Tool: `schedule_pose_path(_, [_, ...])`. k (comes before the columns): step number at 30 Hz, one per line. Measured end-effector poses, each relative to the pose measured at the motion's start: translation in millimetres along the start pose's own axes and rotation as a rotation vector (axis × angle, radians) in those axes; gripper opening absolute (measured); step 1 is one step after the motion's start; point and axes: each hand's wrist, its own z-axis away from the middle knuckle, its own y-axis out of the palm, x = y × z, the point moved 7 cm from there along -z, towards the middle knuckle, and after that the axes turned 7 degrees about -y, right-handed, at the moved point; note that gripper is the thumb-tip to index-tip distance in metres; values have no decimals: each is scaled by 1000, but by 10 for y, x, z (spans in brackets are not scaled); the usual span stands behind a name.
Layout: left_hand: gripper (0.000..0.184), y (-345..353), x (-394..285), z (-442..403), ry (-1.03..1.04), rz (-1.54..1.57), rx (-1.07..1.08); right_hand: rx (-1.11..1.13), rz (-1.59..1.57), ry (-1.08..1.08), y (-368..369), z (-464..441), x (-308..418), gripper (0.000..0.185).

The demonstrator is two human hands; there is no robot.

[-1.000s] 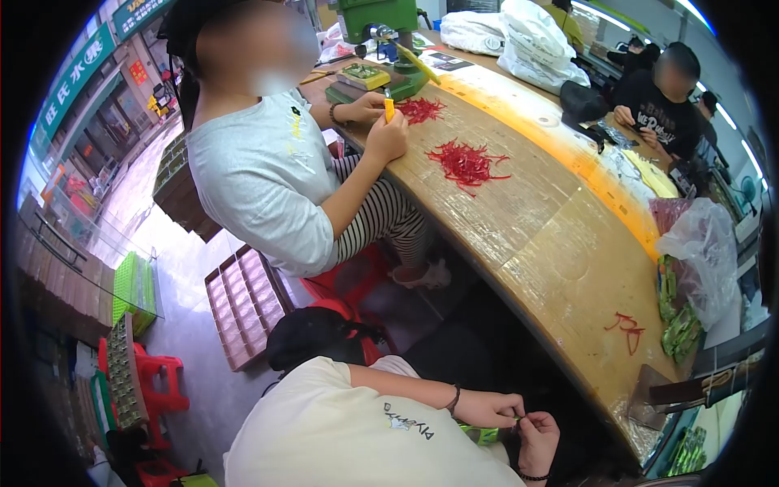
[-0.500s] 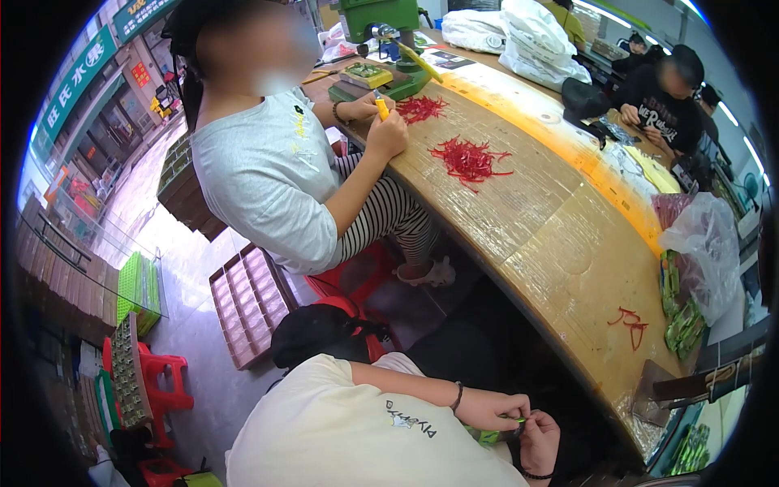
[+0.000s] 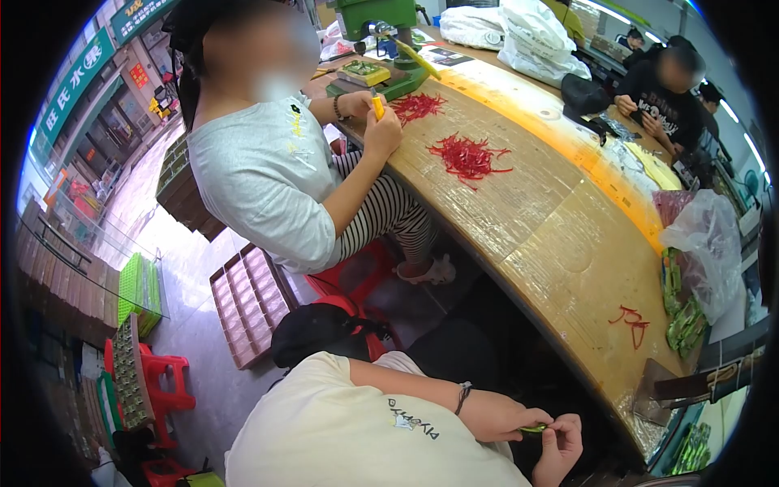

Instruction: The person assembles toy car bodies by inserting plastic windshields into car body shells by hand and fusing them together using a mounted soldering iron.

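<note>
My left hand reaches over my lap, its fingers closed on one end of a small thin green strip. At the other end, the thumb and fingers of my right hand pinch together by the strip's tip. What exactly the strip is cannot be made out. Both hands are low, beside the near edge of the wooden table. A few loose red strips lie on the tabletop, closest to my hands. Green bundles in clear wrap rest at the table's right side.
To the left a seated person holds a yellow-handled tool near a pile of red strips. A green machine stands behind. A compartmented tray leans by a red stool. Another person works across the table.
Both my hands have shifted right, keeping the green strip between them. A green piece seen below my left hand no longer shows. The person across the table has moved their hands apart.
</note>
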Motion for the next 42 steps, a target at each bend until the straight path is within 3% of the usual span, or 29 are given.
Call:
schedule_pose_path(7, [50, -35, -23, 25, 94, -193, -94, -14, -14, -12, 6, 1, 86, 11])
schedule_pose_path(12, [48, -54, 118, 37, 26, -211, -130, -34, -3, 30, 77, -12, -16, 12])
schedule_pose_path(16, [45, -60, 236, 28, -125, -278, -76, -43, 127, -63, 124, -26, -229, 11])
schedule_pose_path(27, [44, -111, 384, 96, -126, -203, -157, -241, 45, -92, 279, 64, -682, 9])
schedule_pose_path(37, [45, -49, 431, 36, 0, -7, -158, -195, 271, -165, 220, 98, -586, 25])
schedule_pose_path(42, [44, 4, 486, -85, -68, 29, -107, -207, 309, -129, 127, 138, -615, 23])
